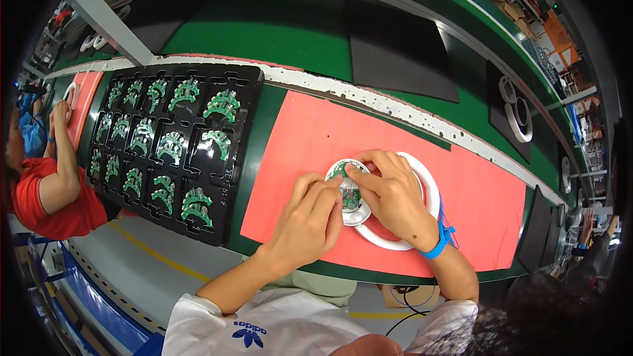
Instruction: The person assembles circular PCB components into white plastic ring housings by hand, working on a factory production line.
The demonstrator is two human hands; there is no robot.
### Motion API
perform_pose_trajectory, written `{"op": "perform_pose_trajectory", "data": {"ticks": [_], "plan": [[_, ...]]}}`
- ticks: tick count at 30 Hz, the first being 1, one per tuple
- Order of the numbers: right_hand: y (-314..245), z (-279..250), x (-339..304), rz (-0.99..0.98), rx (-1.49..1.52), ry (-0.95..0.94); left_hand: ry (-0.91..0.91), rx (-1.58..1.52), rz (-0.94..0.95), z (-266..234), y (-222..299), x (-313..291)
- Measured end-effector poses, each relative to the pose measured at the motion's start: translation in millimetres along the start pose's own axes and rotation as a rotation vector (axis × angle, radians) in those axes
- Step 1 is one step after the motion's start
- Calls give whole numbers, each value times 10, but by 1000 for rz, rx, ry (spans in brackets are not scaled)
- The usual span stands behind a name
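A white round housing (357,216) with a green circuit board (351,199) inside sits over the red mat, in front of me. My left hand (312,214) is closed at the housing's left side, its thumb and fingers pressed together near the rim. From the right, my right hand (394,188) reaches over the housing, with thumb and index finger pinching at the board's upper part. Both hands hide parts of the board and housing. A larger white ring (432,191) is joined to or lies beside the housing, partly under my right hand.
A black tray (245,151) with several curved green circuit boards stands left of the red mat (290,132). Beyond a pale rail (369,95) runs a green belt with dark foam sheets (402,53). A blue wrist strap (440,242) trails a coiled cord. A co-worker (62,191) works at far left.
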State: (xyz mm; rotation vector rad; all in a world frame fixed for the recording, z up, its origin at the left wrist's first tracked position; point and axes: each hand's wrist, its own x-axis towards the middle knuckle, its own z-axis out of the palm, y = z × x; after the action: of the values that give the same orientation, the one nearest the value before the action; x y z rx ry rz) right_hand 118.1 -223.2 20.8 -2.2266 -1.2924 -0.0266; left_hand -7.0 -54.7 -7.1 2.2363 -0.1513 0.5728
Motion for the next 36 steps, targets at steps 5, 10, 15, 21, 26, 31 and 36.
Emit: {"op": "perform_pose_trajectory", "data": {"ticks": [5,10,15,21,26,31,36], "plan": [[0,36,-29,108,28,54,-15,67,59,33,30,2],[18,30,-56,134,88,85,100,-58,22,-39,-52,5],[-39,-106,-74,90,-70,80,-46,-40,-204,-297,-105,212],[-41,-26,-115,157,-177,88,-123,-30,-159,-216,-200,394],[-30,7,-101,136,-172,79,-103,-75,-186,-140,-228,388],[13,48,-115,112,-158,154,-132,-99,-232,-115,-224,388],[-8,32,-79,106,-110,166,-139,-77,-248,-107,-182,410]]}}
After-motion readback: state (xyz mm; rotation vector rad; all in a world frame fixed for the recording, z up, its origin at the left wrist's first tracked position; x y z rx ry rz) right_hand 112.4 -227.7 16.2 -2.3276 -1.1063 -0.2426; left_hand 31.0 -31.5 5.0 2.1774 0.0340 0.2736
